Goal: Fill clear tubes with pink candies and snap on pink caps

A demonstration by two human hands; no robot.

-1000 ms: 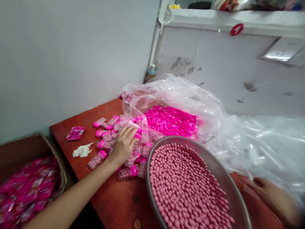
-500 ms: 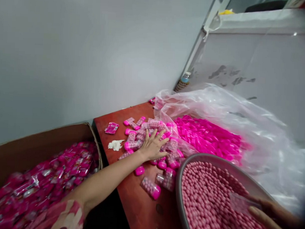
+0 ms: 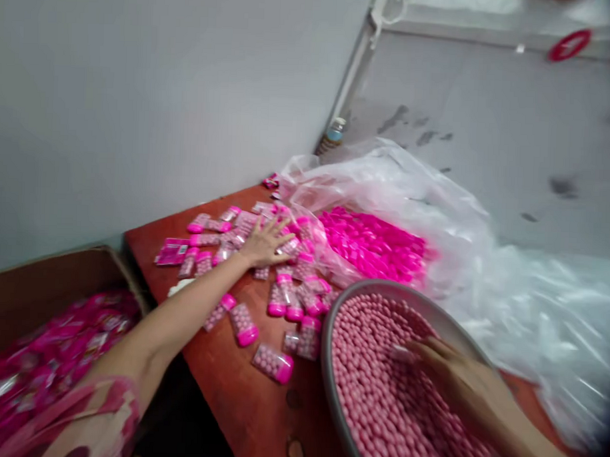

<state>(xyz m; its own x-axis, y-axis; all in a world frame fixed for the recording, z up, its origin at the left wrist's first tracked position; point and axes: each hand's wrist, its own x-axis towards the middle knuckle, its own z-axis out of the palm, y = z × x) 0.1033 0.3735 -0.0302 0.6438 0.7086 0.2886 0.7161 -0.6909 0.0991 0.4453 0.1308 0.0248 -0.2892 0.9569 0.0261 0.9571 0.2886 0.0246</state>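
My left hand [image 3: 267, 246] lies with fingers spread over a pile of small clear bottles [image 3: 204, 240] with pink caps, filled with pink balls. Nearer the front, a few more filled bottles [image 3: 273, 363] lie on their sides on the red table. My right hand [image 3: 447, 373] is down in a grey basin [image 3: 329, 383] of pink balls [image 3: 365, 364]. Its fingers are closed on a clear plastic bottle [image 3: 403, 354], of which only a bit shows; the rest is hidden by the hand and the balls.
Behind the basin, a clear plastic bag [image 3: 387, 171] spreads open around bright pink caps [image 3: 374, 244]. A cardboard box [image 3: 58, 273] of pink packets [image 3: 70, 353] stands at the left. One flat pink packet [image 3: 172, 252] lies near the table's [image 3: 219, 392] left edge. A bottle [image 3: 332, 136] stands in the corner.
My left hand has swept bottles away across the table, spreading the pile. My right hand has moved the clear bottle deeper into the pink balls. The camera view has shifted right.
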